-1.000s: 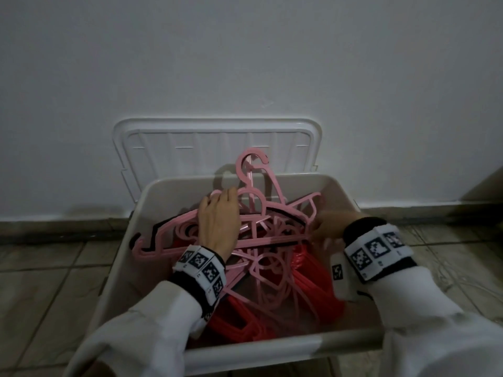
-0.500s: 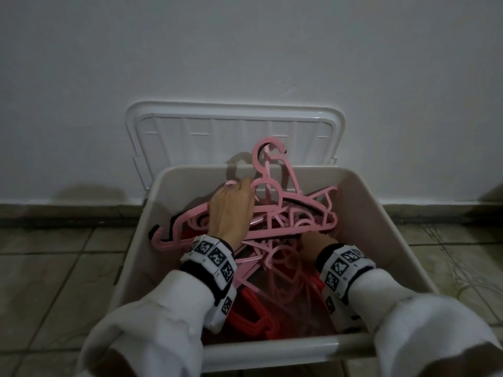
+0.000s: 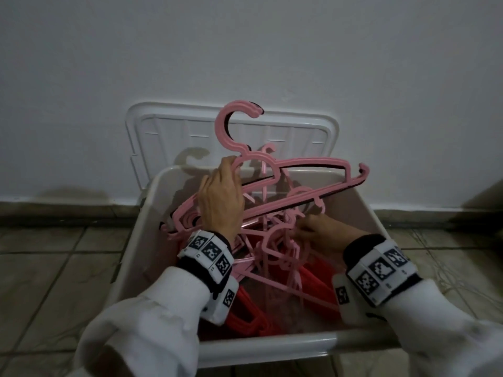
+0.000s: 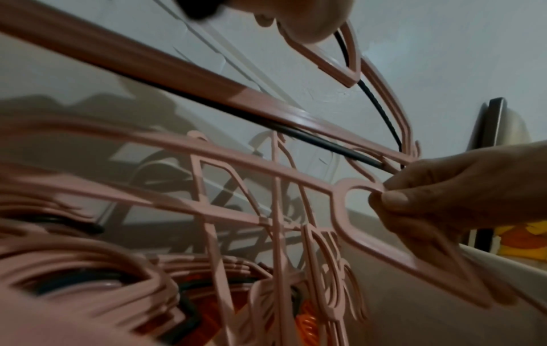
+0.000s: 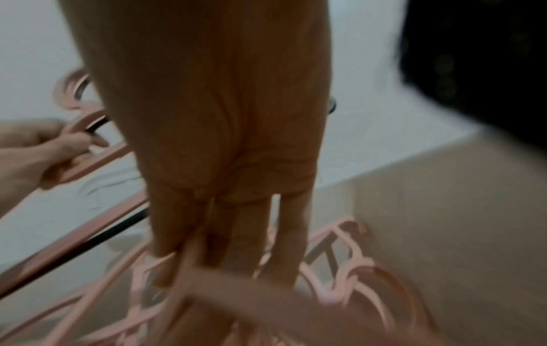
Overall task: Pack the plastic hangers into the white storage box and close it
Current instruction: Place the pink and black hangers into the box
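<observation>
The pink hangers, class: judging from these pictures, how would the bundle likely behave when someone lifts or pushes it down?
The pink hangers look stiff: their thin bars stay straight while the left hand grips them. They probably snag, since hooks and bars interlock in the white box. Likely light: the right hand pinches one by its loop.

Both arms reach forward from the bottom of the head view in white sleeves, each wrist wrapped in a black band carrying white blocks with black-and-white square markers. The left hand (image 3: 220, 202) is raised at centre frame, back of the hand toward the camera, fingers curled around a pink hanger (image 3: 275, 172) at the base of its hook. The right hand (image 3: 324, 232) sits lower, right of centre, reaching leftward. In the left wrist view its thumb and fingertips (image 4: 393, 197) pinch a loop of a thinner pink hanger (image 4: 266, 178).
</observation>
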A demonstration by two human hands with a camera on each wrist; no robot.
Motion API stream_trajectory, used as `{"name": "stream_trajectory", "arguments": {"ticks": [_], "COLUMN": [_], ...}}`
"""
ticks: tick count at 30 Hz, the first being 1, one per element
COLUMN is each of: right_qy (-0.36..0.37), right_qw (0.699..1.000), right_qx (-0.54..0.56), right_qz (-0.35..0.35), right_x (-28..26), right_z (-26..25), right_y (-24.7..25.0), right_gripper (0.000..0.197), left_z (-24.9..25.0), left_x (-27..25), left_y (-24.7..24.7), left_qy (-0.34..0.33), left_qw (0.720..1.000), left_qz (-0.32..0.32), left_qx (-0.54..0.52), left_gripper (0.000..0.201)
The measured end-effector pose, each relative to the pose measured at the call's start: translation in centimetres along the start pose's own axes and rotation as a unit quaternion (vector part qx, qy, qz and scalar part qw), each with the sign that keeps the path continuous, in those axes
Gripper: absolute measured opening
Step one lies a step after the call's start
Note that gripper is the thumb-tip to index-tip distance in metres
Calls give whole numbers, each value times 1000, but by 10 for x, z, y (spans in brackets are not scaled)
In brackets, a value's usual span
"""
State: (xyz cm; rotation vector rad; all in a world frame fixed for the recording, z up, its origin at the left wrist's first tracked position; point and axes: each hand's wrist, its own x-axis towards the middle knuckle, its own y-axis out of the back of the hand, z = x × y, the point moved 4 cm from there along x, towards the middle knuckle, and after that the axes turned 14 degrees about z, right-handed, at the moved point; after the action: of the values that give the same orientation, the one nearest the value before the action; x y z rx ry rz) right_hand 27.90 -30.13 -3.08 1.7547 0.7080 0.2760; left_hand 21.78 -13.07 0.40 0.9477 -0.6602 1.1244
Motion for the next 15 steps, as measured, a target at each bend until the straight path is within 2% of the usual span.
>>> {"name": "stream_trajectory", "arguments": {"ticks": [6,8,10,15], "right_qy": [10,2,-3,-6], "right_qw": [998,997,997,997], "right_qx": [29,26,28,56], "right_qz": [-58,-78,-79,-56], "right_x": [-6,-8,-7,-5], "right_z": [-12,-12,-10,-9], "right_y": [-8,-8,-8,-8], "right_gripper": [24,33,38,27], "left_z": [4,4,3,3], "left_x": [0,1,0,0], "left_y": [7,7,8,8], "left_qy": [2,21,34,38], "left_qw": [999,999,998,995], "left_qz": [29,32,34,56], "left_qx": [-19,-34,-39,-79], "left_gripper": [23,25,27,28]}}
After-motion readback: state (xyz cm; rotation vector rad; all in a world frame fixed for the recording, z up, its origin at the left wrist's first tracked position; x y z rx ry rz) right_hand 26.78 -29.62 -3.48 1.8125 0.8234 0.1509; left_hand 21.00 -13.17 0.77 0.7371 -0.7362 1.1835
